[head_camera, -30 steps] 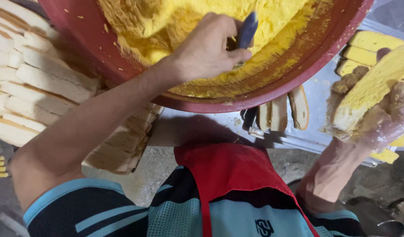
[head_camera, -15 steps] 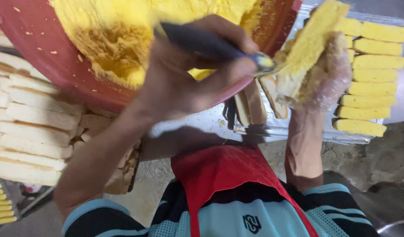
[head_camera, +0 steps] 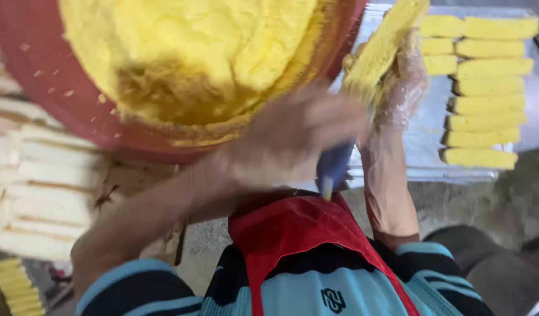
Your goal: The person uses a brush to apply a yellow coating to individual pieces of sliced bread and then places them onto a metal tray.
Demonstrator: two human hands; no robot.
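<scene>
My left hand (head_camera: 287, 140) is closed round a blue-handled spreader (head_camera: 334, 167), whose tip points down toward my chest. It is blurred by motion and sits just below the rim of a big red bowl (head_camera: 41, 88) filled with yellow paste (head_camera: 187, 58). My right hand (head_camera: 401, 88), in a clear plastic glove, holds up a long bread slice (head_camera: 383, 47) coated in yellow, right beside the bowl's edge. The two hands are close together, the spreader just under the slice.
A metal tray (head_camera: 427, 123) at the right carries rows of yellow-coated slices (head_camera: 483, 93). Plain white bread slices (head_camera: 47, 181) are stacked at the left, with more yellow pieces (head_camera: 14, 287) at the bottom left. My red apron and striped shirt fill the lower middle.
My left hand left the bowl with the spreader, met the slice, then drew down toward my body. My right hand brought the coated slice from the right to beside the bowl.
</scene>
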